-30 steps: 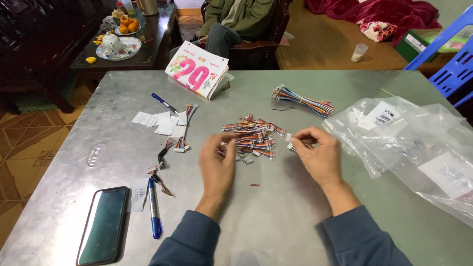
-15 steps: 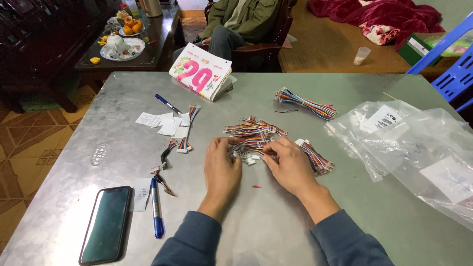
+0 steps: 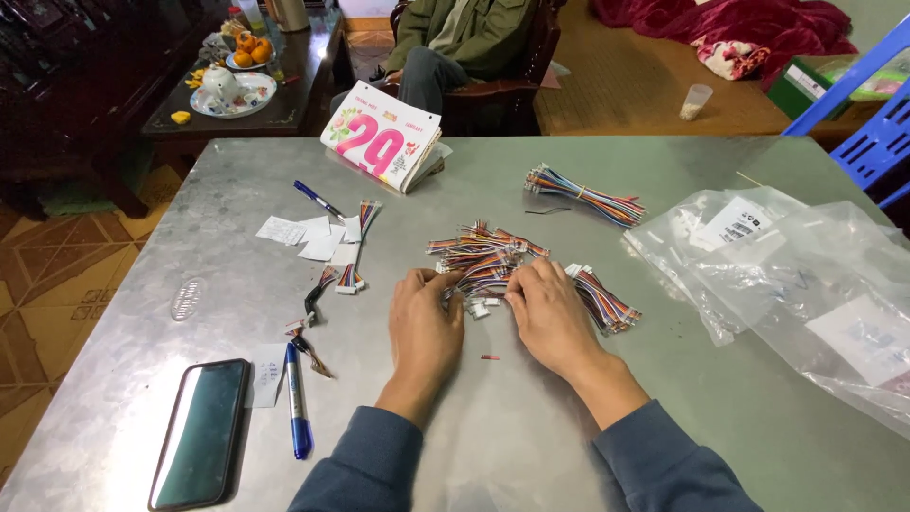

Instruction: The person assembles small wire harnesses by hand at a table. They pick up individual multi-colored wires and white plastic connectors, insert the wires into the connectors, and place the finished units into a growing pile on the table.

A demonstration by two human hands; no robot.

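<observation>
Ribbon-cable pieces (image 3: 483,258) — short multicoloured wire leads with small white plugs — lie in a loose heap at the middle of the grey bench (image 3: 531,427), just beyond both hands, which seems to keep them within easy reach for sorting. The left hand (image 3: 425,318) rests palm down with its fingers (image 3: 444,281) curled narrow, tips touching the near edge of the heap; whether they pinch a single lead I cannot tell. The right hand (image 3: 550,313) lies beside it, fingers bent and close together, pressing on leads at the heap's lower right. Just right of that hand sits a bundled group of leads (image 3: 602,301), and farther back another tied bundle (image 3: 586,196) — set apart, it looks, as finished or waiting lots. A tiny red bit (image 3: 489,357) lies between the wrists. Left of the hands are paper slips (image 3: 308,237), 2 blue pens (image 3: 297,403), and a dark phone (image 3: 201,431). Clear plastic bags (image 3: 806,275) spread on the right; a tear-off calendar (image 3: 381,135) stands at the far edge.
</observation>
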